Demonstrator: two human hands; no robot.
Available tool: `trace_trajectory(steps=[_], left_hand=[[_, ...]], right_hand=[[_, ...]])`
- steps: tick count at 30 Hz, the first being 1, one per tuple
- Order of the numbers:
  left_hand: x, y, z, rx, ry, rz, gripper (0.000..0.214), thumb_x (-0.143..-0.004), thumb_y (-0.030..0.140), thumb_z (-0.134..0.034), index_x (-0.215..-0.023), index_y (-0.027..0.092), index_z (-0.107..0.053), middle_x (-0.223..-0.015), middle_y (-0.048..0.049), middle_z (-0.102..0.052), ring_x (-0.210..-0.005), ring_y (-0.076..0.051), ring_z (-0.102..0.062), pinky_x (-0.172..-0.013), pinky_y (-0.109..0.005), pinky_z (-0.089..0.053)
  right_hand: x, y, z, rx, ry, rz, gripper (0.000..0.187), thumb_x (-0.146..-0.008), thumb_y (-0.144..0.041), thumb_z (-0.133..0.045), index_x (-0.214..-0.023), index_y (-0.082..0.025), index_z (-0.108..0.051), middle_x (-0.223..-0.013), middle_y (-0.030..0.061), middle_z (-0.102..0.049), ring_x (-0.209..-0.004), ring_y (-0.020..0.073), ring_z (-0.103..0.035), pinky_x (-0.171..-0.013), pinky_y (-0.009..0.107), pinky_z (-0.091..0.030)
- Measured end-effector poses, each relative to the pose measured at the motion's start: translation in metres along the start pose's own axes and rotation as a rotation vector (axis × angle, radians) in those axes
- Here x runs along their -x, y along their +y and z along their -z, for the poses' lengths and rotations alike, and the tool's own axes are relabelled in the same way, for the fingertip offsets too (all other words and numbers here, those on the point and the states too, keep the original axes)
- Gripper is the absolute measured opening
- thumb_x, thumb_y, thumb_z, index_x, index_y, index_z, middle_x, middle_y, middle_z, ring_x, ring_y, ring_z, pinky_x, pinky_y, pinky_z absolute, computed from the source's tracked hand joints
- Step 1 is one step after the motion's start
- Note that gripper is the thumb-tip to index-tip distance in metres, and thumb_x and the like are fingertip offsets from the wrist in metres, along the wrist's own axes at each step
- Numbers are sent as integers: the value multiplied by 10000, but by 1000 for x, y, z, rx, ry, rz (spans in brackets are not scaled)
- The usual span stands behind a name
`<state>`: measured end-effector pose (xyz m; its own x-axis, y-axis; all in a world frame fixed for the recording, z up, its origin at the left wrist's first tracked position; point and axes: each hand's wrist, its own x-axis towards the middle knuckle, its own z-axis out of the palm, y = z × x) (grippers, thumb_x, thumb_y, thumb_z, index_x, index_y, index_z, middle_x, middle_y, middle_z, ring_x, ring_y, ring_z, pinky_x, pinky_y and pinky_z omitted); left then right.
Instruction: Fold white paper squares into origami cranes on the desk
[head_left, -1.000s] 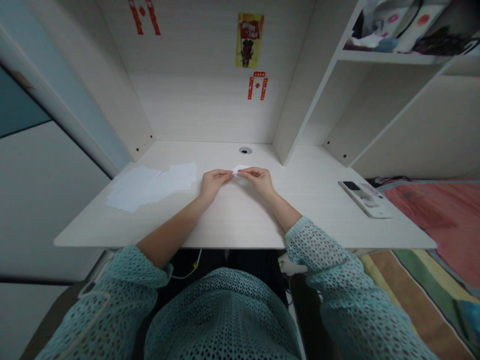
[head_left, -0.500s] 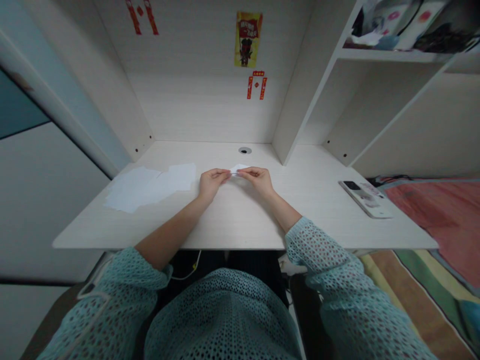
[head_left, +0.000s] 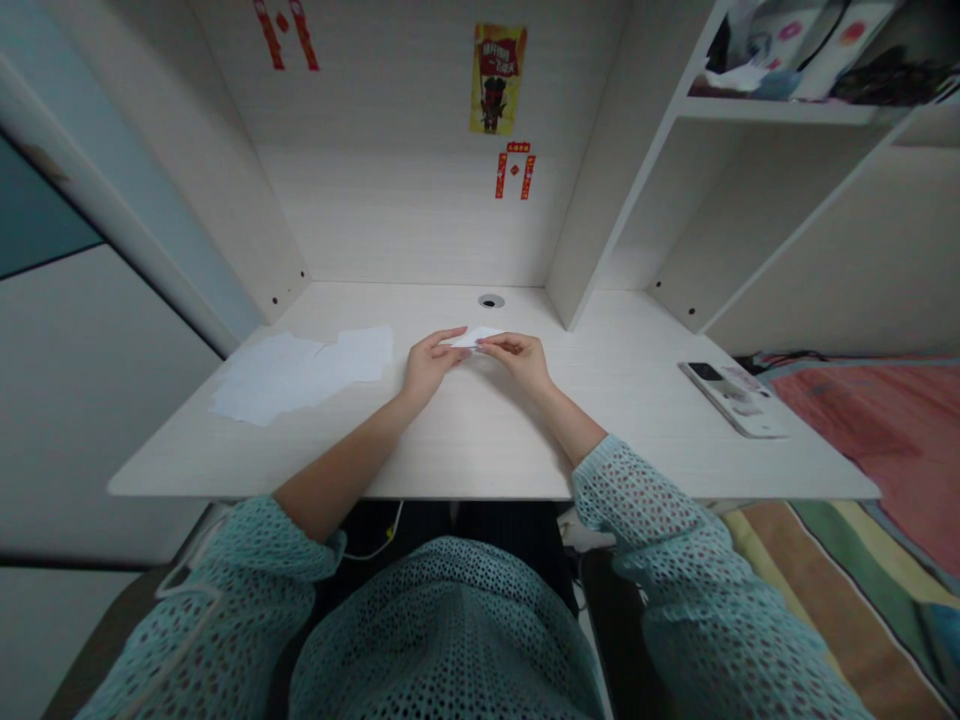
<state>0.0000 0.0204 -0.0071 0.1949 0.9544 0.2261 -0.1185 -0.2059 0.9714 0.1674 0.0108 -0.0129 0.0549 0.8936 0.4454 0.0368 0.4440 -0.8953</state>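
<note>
A small folded piece of white paper [head_left: 474, 337] lies at the middle of the pale wooden desk [head_left: 480, 440]. My left hand [head_left: 427, 362] rests at its left end with the fingers stretched out onto the paper. My right hand [head_left: 519, 358] is at the paper's right end, its fingertips pinched on the paper's edge. Both forearms reach in from teal knitted sleeves.
Several loose white sheets [head_left: 296, 370] lie on the desk to the left. A phone [head_left: 733, 396] lies near the right edge. A cable hole [head_left: 490, 300] sits behind the paper. Side panels and shelves [head_left: 780, 115] close in the desk; a bed [head_left: 885, 430] lies at right.
My left hand's fingers have gone from a pinch to lying stretched out over the paper. The right hand has hardly moved.
</note>
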Motion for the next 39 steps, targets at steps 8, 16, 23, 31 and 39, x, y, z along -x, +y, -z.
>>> trace_trajectory(steps=[8,16,23,31,39], left_hand=[[4,3,-3,26,67,-8,530,-601,319,-752,-1102,183,-641,-763,-31,-709,-768,-162,-647,-825,-311,-495],[2,1,-3,4,100,-53,257,-594,331,-755,-772,155,-696,-789,-50,-703,-764,-163,-643,-809,-313,-499],[2,3,-5,92,86,-14,268,-589,324,-763,-780,148,-701,-823,-57,-709,-791,-165,-648,-857,-336,-493],[1,-4,-4,62,112,-43,265,-606,329,-754,-800,158,-697,-849,-53,-709,-809,-162,-647,-850,-327,-492],[1,-3,-5,94,142,-50,256,-602,311,-759,-785,148,-687,-831,-55,-706,-804,-156,-647,-860,-325,-482]], right_hand=[[1,-2,-2,-21,1,-25,190,-625,-381,-745,-730,-223,-726,-811,36,-726,-767,183,-659,-772,337,-509],[2,-3,-4,-50,12,-29,191,-623,-366,-749,-745,-220,-734,-815,41,-726,-760,178,-657,-779,345,-504],[0,-5,-1,-55,20,-58,231,-609,-394,-751,-755,-216,-731,-830,36,-728,-790,182,-656,-809,352,-506],[6,-3,-16,-163,151,-147,343,-563,-439,-766,-803,-198,-723,-794,45,-722,-696,166,-656,-751,349,-535],[4,2,-16,-169,133,-109,335,-589,-461,-744,-795,-199,-716,-819,37,-719,-750,166,-658,-801,347,-528]])
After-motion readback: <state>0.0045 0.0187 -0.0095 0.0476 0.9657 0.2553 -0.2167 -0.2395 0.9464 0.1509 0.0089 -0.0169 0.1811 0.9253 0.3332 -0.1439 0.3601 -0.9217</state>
